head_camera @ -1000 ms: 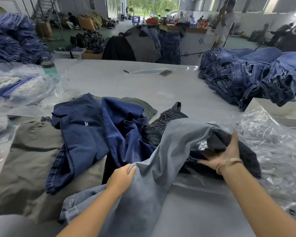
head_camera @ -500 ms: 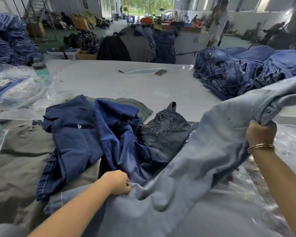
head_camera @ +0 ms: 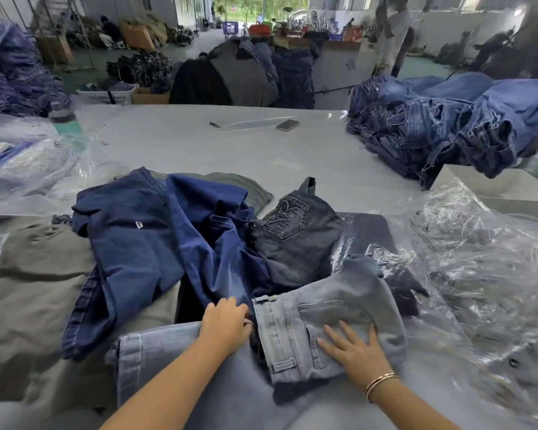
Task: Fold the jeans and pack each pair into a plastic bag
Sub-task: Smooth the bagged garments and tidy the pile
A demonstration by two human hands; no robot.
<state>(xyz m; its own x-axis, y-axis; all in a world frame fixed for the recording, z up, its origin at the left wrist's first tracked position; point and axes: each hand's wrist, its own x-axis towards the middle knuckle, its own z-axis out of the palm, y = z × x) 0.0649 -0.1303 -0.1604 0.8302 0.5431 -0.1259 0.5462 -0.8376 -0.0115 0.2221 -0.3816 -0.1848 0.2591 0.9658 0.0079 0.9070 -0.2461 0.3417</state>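
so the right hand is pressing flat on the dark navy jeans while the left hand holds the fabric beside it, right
Not quite. In the head view the right hand presses flat on the light grey-blue jeans, not the dark navy jeans, which lie further left. The left hand does hold the fabric beside it.

Your light-wash jeans (head_camera: pixel 330 324) lie in front of you on the table, doubled over: the waist half is folded back on top of the legs, back pocket and belt loops facing up, while the leg part runs toward you and to your left, ending in a stitched hem. Just beyond them sits a dark grey pair (head_camera: pixel 295 240), crumpled, its embroidered back pocket turned up. To its left a deep blue pair (head_camera: pixel 131 243) sprawls unfolded, legs twisted across an olive garment. To your right lies a heap of clear plastic bags (head_camera: pixel 479 268), crinkled, with printed markings; one flat bag holds a dark folded piece.
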